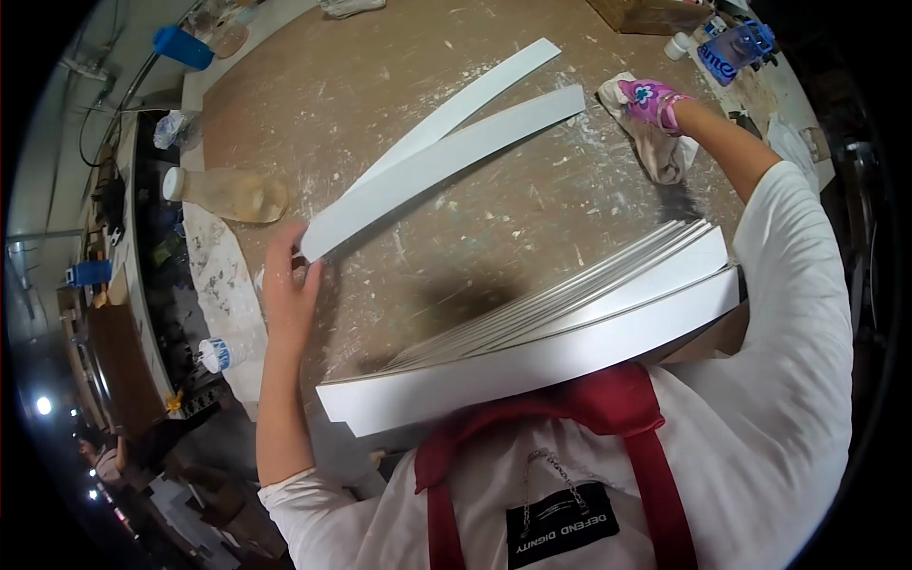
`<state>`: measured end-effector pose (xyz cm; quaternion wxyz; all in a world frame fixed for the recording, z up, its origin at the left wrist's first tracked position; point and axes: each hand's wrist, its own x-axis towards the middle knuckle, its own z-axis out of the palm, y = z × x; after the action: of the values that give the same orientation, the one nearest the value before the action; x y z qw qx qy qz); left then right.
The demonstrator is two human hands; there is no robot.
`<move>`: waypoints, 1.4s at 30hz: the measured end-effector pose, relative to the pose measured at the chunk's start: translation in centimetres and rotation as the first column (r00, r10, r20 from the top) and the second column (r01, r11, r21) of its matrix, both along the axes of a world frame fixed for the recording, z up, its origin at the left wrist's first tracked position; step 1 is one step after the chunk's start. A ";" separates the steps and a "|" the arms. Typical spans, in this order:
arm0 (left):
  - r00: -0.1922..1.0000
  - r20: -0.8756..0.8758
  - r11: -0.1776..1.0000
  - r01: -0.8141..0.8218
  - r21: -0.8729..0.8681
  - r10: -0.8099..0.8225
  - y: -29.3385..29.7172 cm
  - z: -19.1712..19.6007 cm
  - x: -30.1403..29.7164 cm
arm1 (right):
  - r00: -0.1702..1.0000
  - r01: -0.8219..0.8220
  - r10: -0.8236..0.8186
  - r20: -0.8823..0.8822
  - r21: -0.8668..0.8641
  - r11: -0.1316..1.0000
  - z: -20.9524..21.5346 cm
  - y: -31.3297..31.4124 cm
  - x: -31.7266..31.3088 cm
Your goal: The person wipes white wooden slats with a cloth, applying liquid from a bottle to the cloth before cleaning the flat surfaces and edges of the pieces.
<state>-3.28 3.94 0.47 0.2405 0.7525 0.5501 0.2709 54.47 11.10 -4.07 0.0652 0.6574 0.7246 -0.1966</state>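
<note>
Strip end pinched, rag gripped.

My left hand [290,290] pinches the near end of a white strip [446,171]; its long axis runs to upper right, toward my gloved right hand [651,100], fist closed on a rag [660,152]. Strip stack [532,351] below.

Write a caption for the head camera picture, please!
Left hand steadies a white strip; gloved right hand presses a rag.

Bright overhead light, a soft shadow on the workbench [456,275], strong fisheye bending, dark blurred rim.
</note>
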 end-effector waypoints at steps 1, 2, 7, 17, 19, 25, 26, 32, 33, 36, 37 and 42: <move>1.000 -0.010 1.000 -0.006 0.013 0.006 0.1 0.1 -0.1 | 1.000 0.006 -0.007 -0.030 -0.026 1.000 0.1 0.0 -0.6; 1.000 -0.021 1.000 -0.012 0.009 0.012 0.2 -0.2 -0.3 | 0.999 -0.001 0.000 -0.041 -0.030 1.000 1.0 -0.5 -1.4; 0.983 0.143 0.959 -0.076 -0.273 0.119 0.3 -0.8 0.0 | 0.998 -0.056 0.057 -0.017 0.009 0.998 0.3 -1.1 -0.6; 0.958 0.245 0.945 -0.068 -0.320 0.151 0.0 -3.6 -1.1 | 0.999 -0.020 0.018 0.029 0.072 0.997 -0.6 -1.3 0.0; 0.952 0.249 0.931 -0.078 -0.356 0.175 -0.4 -3.7 -1.1 | 0.996 -0.010 0.008 0.094 0.021 1.000 0.5 -0.6 -0.4; 0.967 0.203 0.951 -0.090 -0.297 0.155 -1.8 -3.4 -0.1 | 0.945 -0.295 0.257 0.203 0.185 0.938 5.4 1.8 -7.3; 0.965 0.207 0.949 -0.095 -0.300 0.162 -2.1 -3.4 0.2 | 0.995 -0.104 0.104 0.000 0.033 0.994 5.7 2.4 -8.8; 0.996 -0.070 0.998 0.043 -0.035 -0.046 -2.3 -7.0 -0.6 | 0.904 -0.421 0.424 -0.052 0.063 0.905 3.9 2.5 -15.5; 0.964 -0.243 0.983 0.141 0.116 -0.110 -2.1 -7.8 -1.3 | 0.903 -0.431 0.430 0.024 0.026 0.902 2.6 2.7 -16.1; 0.961 -0.271 0.986 -0.006 0.169 0.053 -0.8 -7.9 -2.9 | 0.879 -0.464 0.471 -0.078 0.092 0.881 1.8 3.0 -15.0; 0.981 0.000 0.978 -0.193 -0.073 0.194 0.5 -5.2 -2.2 | 0.859 -0.512 0.512 -0.028 0.008 0.859 3.0 2.9 -15.2; 0.826 0.454 0.906 -0.414 0.085 0.335 9.0 -3.8 -6.5 | 0.557 -0.011 -0.099 -0.825 -0.127 0.992 6.6 4.5 -17.8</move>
<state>-9.78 12.93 -3.35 0.2285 0.5696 0.5942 0.5199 36.70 15.64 2.49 -0.2495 0.5007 0.6406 -0.5260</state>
